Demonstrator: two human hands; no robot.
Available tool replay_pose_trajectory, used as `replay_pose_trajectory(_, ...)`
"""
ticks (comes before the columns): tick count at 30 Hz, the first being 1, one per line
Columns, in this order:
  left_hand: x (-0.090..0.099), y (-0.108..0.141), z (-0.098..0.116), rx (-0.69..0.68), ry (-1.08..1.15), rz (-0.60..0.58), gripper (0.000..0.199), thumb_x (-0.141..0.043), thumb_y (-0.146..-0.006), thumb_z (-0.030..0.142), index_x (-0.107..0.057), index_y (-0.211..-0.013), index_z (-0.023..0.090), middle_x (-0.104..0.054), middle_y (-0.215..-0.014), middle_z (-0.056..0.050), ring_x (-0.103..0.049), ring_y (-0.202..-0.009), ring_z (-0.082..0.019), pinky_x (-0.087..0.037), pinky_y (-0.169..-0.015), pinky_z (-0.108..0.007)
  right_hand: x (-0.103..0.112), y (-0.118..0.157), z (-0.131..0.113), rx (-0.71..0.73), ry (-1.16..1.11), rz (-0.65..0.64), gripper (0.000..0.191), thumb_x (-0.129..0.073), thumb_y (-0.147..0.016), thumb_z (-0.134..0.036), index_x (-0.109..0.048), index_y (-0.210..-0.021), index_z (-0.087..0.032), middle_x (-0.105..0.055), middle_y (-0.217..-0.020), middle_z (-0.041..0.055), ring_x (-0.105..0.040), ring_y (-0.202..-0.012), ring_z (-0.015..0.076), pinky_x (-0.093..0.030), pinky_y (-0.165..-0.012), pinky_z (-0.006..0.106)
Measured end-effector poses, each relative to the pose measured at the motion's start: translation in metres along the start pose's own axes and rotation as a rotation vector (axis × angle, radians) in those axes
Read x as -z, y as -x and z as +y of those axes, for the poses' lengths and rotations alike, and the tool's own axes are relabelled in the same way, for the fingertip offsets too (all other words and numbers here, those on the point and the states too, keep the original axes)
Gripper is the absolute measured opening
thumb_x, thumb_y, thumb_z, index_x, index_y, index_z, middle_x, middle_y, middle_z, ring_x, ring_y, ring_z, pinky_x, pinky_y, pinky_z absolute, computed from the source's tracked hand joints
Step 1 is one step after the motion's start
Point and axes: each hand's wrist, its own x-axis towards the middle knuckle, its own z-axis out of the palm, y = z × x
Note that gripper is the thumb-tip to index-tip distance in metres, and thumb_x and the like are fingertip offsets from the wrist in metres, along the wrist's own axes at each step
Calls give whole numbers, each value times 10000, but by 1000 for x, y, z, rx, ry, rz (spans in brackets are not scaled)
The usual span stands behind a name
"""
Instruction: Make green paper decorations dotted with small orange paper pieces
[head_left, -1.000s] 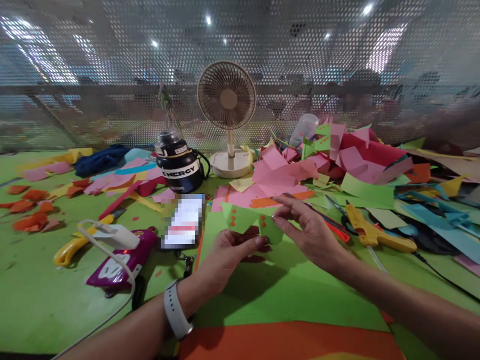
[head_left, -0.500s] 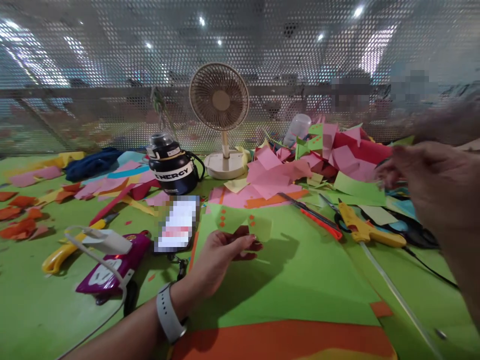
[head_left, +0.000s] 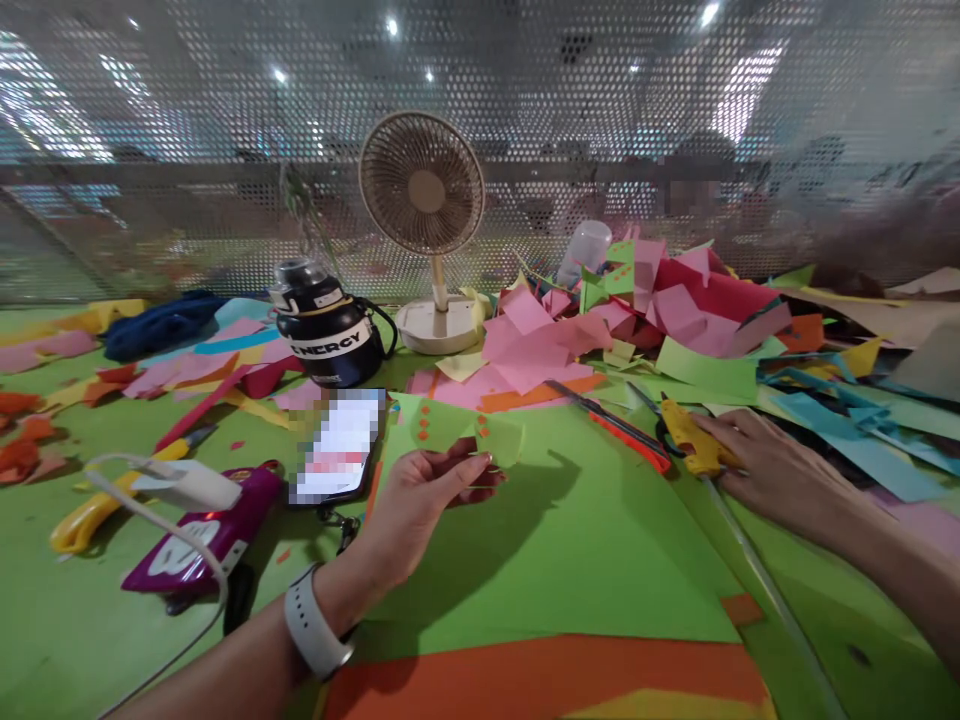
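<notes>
Between the thumb and fingers of my left hand is a small green paper piece with orange diamond marks, raised over a large green sheet. Orange paper lies under that sheet's front edge. My right hand is on the yellow glue gun, its fingers around the handle. A clear glue stick appears to run from the gun towards the front edge. The red and black cutter lies just left of the gun.
A phone, a purple power strip with a white charger, and a yellow-handled knife lie left. Behind stand a dark bottle and a fan. Paper scraps pile up before a perforated screen.
My right hand has come down from the raised position at the right and closed on the glue gun. My left hand still holds the green piece. The view has shifted slightly.
</notes>
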Motion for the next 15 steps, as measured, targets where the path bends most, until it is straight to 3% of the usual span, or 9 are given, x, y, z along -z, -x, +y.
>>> replay_pose_trajectory(5,1,-1,-1,-9,5,-20,195,-803,-655,264,-735,-772,124,-711,-905,-58,-690,-738,-162,-553,-688,-274,5,-1,1,-74,-53,204,439,-518,-734,-201,-528,-1168,-266,-536,-1131,158,-570,-1018,374,-468,-780,426)
replay_pose_trajectory(9,2,-2,-2,-13,41,-30,184,-812,-643,258,-743,-753,128,-710,-913,-63,-693,-734,-170,-555,-679,-277,15,-6,-5,-199,-329,400,194,-523,-766,-350,-540,-945,-279,-560,-990,112,-559,-933,329,-455,-762,424)
replay_pose_trajectory(12,2,-2,-2,-15,59,-34,167,-814,-644,255,-747,-739,135,-711,-815,-53,-685,-708,-160,-555,-669,-271,26,-14,-26,-341,-743,256,184,-517,-830,-428,-561,-768,-260,-591,-768,72,-554,-664,227,-450,-576,346)
replay_pose_trajectory(15,3,-3,-1,-17,52,-43,157,-801,-667,266,-751,-741,136,-711,-797,-58,-678,-724,-154,-554,-672,-258,38,-23,-62,-258,-1005,122,234,-568,-833,-459,-642,-821,-237,-641,-747,69,-540,-566,169,-435,-475,284)
